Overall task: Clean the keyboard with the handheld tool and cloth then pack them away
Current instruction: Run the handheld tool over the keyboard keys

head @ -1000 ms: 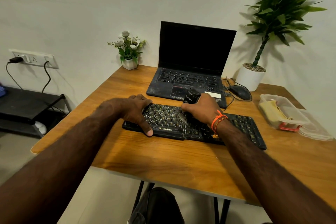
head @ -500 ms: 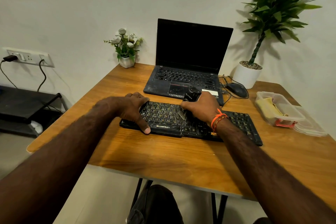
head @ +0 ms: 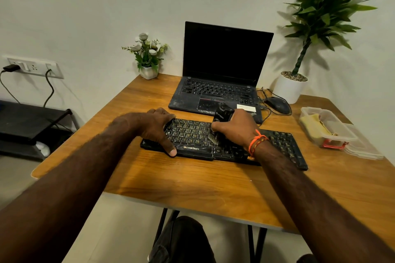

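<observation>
Two hands are on the black keyboard (head: pixel 224 145), which lies on the wooden table (head: pixel 192 181) in front of an open laptop (head: pixel 222 74). The left hand (head: pixel 156 128) grasps the left end of the keyboard, with the thumb on its front edge and the fingers curled over its back edge. The right hand (head: pixel 237 128) is clenched around the black handheld tool (head: pixel 221 114), and the brush end of the tool touches the keys near the middle of the keyboard. The yellow cloth (head: pixel 314 126) lies inside a clear plastic container (head: pixel 329 132) at the right side of the table, well apart from the keyboard. A black mouse (head: pixel 277 104) lies beside the laptop, near a white plant pot (head: pixel 289 88).
</observation>
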